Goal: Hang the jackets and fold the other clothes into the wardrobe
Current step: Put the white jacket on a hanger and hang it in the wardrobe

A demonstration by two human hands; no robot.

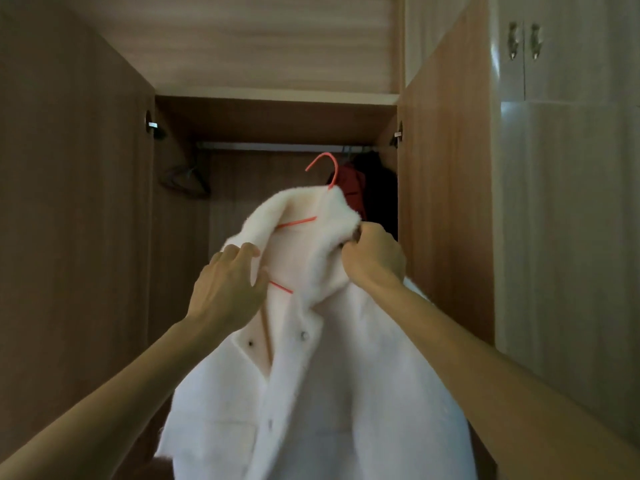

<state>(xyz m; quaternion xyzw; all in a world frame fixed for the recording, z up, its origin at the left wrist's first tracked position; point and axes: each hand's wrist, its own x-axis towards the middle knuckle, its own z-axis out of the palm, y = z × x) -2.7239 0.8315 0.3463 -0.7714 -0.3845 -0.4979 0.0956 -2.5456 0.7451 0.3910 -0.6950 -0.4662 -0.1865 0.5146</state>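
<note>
White jacket (346, 393) hangs vertical, collar up, on pink hanger (298, 222); left hand (225, 289) and right hand (375, 259) grip collar.

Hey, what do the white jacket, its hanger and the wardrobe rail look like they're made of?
The white jacket looks like fluffy fleece or faux fur, matte, judging by its fuzzy nap. The hanger is thin wire, probably with a coral-pink plastic coating, given its slim, smooth line. The rail is likely metal, pale grey with a dull sheen.

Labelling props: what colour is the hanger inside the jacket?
Coral pink hanger, clearest above the jacket collar, head view.
</note>
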